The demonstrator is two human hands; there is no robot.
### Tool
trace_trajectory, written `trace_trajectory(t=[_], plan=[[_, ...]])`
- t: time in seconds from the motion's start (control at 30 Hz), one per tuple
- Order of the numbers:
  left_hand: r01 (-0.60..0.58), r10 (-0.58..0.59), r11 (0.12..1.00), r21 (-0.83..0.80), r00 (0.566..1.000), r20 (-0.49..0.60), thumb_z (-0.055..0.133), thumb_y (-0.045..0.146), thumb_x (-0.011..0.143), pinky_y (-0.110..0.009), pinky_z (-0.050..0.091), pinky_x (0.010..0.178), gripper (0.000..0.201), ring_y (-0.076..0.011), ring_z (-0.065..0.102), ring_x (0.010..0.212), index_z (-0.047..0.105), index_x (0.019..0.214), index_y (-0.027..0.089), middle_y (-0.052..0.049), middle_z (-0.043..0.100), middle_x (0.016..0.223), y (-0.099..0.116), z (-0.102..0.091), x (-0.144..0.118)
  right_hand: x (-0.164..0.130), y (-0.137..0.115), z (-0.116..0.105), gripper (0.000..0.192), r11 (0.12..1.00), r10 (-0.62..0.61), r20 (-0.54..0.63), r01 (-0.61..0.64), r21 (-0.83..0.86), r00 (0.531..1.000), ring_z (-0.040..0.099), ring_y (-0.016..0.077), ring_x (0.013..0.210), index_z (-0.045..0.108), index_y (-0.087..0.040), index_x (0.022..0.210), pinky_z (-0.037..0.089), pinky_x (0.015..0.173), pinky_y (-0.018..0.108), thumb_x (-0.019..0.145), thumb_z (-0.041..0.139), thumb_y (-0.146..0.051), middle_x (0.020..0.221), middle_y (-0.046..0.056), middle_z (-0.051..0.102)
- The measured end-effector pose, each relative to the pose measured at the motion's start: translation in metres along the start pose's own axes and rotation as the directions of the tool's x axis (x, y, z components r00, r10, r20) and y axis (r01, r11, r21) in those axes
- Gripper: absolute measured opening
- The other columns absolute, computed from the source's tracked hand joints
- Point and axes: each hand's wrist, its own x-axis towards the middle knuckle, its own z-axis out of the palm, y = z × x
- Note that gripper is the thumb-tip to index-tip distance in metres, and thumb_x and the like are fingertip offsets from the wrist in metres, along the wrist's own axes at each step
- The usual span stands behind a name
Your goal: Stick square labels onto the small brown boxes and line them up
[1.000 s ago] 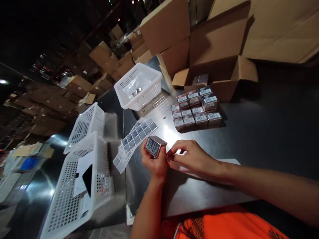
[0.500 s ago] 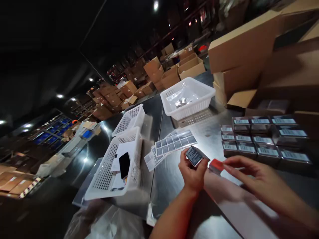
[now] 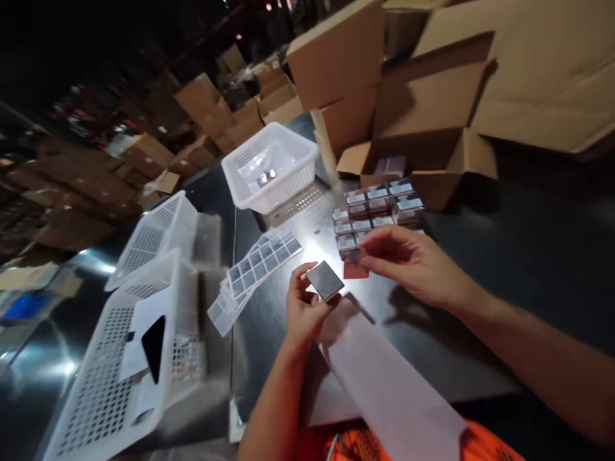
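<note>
Labelling step in hand, by the look of it. Left hand (image 3: 302,310) clasps a small grey box (image 3: 325,280), just in front of the stacked boxes (image 3: 377,208) on the bench (image 3: 504,269). Right hand (image 3: 413,262) pinches a red sticker (image 3: 355,270) beside it. Next move probably calls for squaring the sticker to a box face.

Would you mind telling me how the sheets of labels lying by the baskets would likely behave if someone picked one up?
The label sheets look thin and flat, so one would probably flop when lifted by an edge. They lie fanned in a loose stack on the shiny metal table, so a push would likely slide them apart.
</note>
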Motion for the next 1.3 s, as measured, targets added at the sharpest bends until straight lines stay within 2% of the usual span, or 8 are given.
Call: trace_trajectory(t=[0.1, 0.2, 0.37, 0.5, 0.6, 0.8, 1.0, 1.3], plan=[[0.006, -0.01, 0.999, 0.033, 0.991, 0.133, 0.088, 0.022, 0.053, -0.023, 0.057, 0.065, 0.058, -0.0137, 0.068, 0.071, 0.064, 0.105, 0.023, -0.002, 0.073, 0.096, -0.003, -0.001, -0.004, -0.005, 0.002, -0.004, 0.046, 0.999, 0.037, 0.126, -0.034, -0.027, 0.991, 0.069, 0.0179, 0.083, 0.056, -0.021, 0.116, 0.058, 0.084, 0.034, 0.078, 0.079, -0.034, 0.075, -0.004, 0.065], [-0.011, -0.022, 0.987, 0.163, 0.98, 0.2, 0.088, 0.025, 0.058, -0.023, 0.056, 0.063, 0.055, -0.0159, 0.07, 0.075, 0.068, 0.109, 0.023, -0.006, 0.074, 0.106, -0.007, -0.005, -0.007, -0.011, 0.002, -0.003, 0.05, 0.998, 0.037, 0.138, -0.029, -0.059, 0.99, 0.07, 0.0197, 0.092, 0.049, -0.022, 0.119, 0.058, 0.089, 0.035, 0.078, 0.077, -0.031, 0.078, -0.004, 0.065], [-0.078, 0.014, 0.957, 0.281, 0.974, 0.225, 0.085, 0.017, 0.061, -0.019, 0.049, 0.056, 0.054, -0.0116, 0.065, 0.066, 0.073, 0.113, 0.024, -0.006, 0.075, 0.108, -0.009, -0.009, -0.007, -0.015, 0.004, 0.0, 0.048, 0.99, 0.078, 0.166, -0.056, -0.131, 0.983, 0.071, 0.02, 0.087, 0.047, -0.022, 0.117, 0.058, 0.078, 0.032, 0.078, 0.075, -0.031, 0.085, -0.001, 0.065], [-0.109, 0.017, 0.935, 0.337, 0.964, 0.265, 0.081, 0.014, 0.062, -0.016, 0.032, 0.043, 0.054, -0.0022, 0.044, 0.045, 0.074, 0.115, 0.024, -0.004, 0.076, 0.104, -0.008, -0.01, -0.006, -0.015, 0.007, 0.001, 0.048, 0.985, 0.086, 0.141, -0.063, -0.161, 0.986, 0.071, 0.0202, 0.08, 0.047, -0.023, 0.114, 0.057, 0.072, 0.031, 0.078, 0.076, -0.036, 0.084, -0.001, 0.067], [-0.164, 0.054, 0.917, 0.364, 0.954, 0.294, 0.079, 0.01, 0.061, -0.014, 0.025, 0.041, 0.057, 0.0008, 0.034, 0.042, 0.073, 0.116, 0.026, -0.001, 0.077, 0.102, -0.009, -0.011, -0.006, -0.014, 0.007, 0.0, 0.05, 0.983, 0.094, 0.144, -0.069, -0.167, 0.985, 0.071, 0.0219, 0.081, 0.045, -0.024, 0.111, 0.057, 0.074, 0.033, 0.078, 0.079, -0.04, 0.08, -0.002, 0.068], [-0.191, 0.079, 0.905, 0.381, 0.953, 0.292, 0.078, 0.011, 0.062, -0.014, 0.024, 0.039, 0.055, 0.0014, 0.031, 0.042, 0.073, 0.115, 0.025, 0.0, 0.076, 0.099, -0.006, -0.01, -0.007, -0.013, 0.006, 0.0, 0.053, 0.988, 0.12, 0.183, -0.1, -0.116, 0.976, 0.07, 0.0218, 0.09, 0.043, -0.025, 0.11, 0.056, 0.077, 0.032, 0.076, 0.084, -0.033, 0.076, -0.004, 0.068], [-0.205, 0.086, 0.899, 0.388, 0.949, 0.304, 0.079, 0.013, 0.064, -0.015, 0.027, 0.04, 0.055, 0.0006, 0.033, 0.043, 0.073, 0.117, 0.026, -0.001, 0.076, 0.104, -0.007, -0.011, -0.007, -0.012, 0.005, 0.001, 0.054, 0.987, 0.133, 0.15, -0.117, -0.11, 0.98, 0.07, 0.0213, 0.087, 0.043, -0.025, 0.107, 0.056, 0.083, 0.035, 0.074, 0.085, -0.036, 0.074, -0.004, 0.068], [-0.239, 0.108, 0.891, 0.385, 0.937, 0.331, 0.08, 0.011, 0.064, -0.014, 0.027, 0.041, 0.058, 0.0004, 0.033, 0.045, 0.072, 0.119, 0.03, 0.001, 0.076, 0.106, -0.009, -0.013, -0.007, -0.012, 0.005, 0.0, 0.054, 0.986, 0.138, 0.157, -0.121, -0.114, 0.978, 0.07, 0.0212, 0.085, 0.043, -0.025, 0.107, 0.057, 0.082, 0.034, 0.074, 0.084, -0.035, 0.074, -0.004, 0.068]])
